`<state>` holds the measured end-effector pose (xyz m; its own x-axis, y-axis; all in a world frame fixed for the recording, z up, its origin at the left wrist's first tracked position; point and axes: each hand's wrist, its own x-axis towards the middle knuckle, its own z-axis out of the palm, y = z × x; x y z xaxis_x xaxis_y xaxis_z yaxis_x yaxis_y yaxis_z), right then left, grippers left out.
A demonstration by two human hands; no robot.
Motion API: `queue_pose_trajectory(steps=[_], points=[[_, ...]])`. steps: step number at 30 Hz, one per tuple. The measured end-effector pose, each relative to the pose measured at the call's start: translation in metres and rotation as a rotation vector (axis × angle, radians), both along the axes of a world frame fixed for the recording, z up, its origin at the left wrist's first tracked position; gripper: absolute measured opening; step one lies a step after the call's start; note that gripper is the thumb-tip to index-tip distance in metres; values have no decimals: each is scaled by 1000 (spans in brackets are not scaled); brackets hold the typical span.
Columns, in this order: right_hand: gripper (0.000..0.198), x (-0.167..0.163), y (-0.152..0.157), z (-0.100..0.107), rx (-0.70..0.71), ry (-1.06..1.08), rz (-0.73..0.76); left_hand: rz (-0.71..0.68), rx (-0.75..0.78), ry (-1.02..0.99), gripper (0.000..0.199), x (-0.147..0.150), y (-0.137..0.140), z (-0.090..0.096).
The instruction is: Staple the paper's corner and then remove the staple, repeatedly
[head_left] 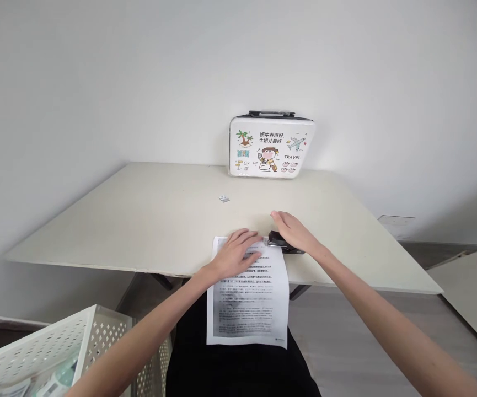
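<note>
A printed sheet of paper [246, 309] lies partly on the table, its lower part hanging over the front edge above my lap; whether it is one sheet or a stack I cannot tell. My left hand [240, 253] rests flat on its upper part, fingers stretched toward the right. At the paper's top right corner, a black stapler [277, 240] sits on the table with its front end at the sheet. Over the stapler's top lies my right hand [294, 229], closed on it and covering much of its body.
Several staple strips [224, 198] lie on the white table [159, 209] beyond the paper. A white cartoon-printed case [271, 148] stands upright against the wall at the back. To my lower left is a white perforated basket [89, 336] with packaged items inside.
</note>
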<state>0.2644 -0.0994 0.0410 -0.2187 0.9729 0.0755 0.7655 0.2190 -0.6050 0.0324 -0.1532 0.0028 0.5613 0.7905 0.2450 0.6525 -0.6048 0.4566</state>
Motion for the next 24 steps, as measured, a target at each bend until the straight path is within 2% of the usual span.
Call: queue_pose_trajectory(steps=[7, 15, 24], points=[[72, -18, 9, 1, -114, -61, 2, 23, 52, -6, 54, 3, 1, -12], [72, -12, 17, -10, -76, -26, 41, -9, 71, -11, 60, 7, 3, -17], [72, -14, 15, -5, -78, 3, 19, 28, 42, 16, 74, 9, 2, -18]])
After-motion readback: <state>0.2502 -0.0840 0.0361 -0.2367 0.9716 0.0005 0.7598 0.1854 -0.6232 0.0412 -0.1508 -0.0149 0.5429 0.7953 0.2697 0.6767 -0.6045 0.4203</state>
